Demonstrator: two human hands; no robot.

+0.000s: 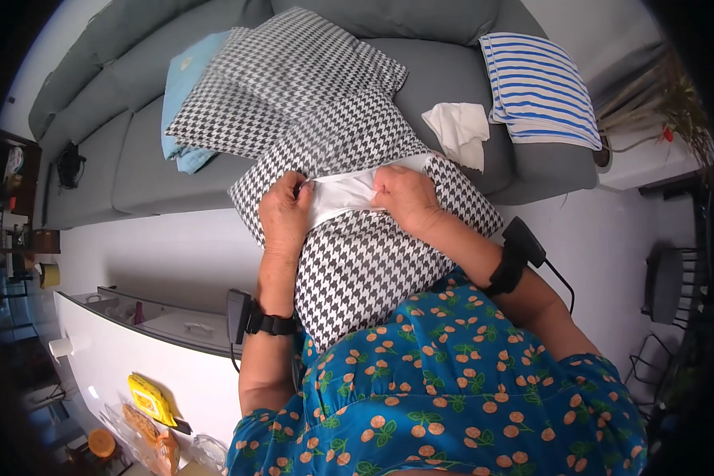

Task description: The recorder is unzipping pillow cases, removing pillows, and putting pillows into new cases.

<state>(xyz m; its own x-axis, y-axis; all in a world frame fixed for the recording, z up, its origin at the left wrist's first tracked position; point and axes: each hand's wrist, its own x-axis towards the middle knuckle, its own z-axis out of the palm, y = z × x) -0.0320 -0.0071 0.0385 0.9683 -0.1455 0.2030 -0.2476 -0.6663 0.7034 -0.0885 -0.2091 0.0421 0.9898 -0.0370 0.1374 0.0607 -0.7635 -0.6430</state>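
Note:
A black-and-white houndstooth cushion (373,266) rests against my lap and the sofa's front edge. Across its middle the cover gapes, and a white inner pillow (343,195) shows in the opening. At the left end of that gap, my left hand (285,208) is closed on the cover's edge, thumb against the fingers. My right hand (404,196) pinches the edge at the opening's right side. Both hands face each other with the white strip between them. What lies under the fingertips is partly hidden.
On the grey sofa (166,181) lie more houndstooth cushions (293,67), a light blue cushion (184,87), a crumpled white cloth (462,131) and a blue-striped folded cloth (539,87). A white table (159,357) at lower left bears a yellow packet (151,399). A plant (682,111) stands at right.

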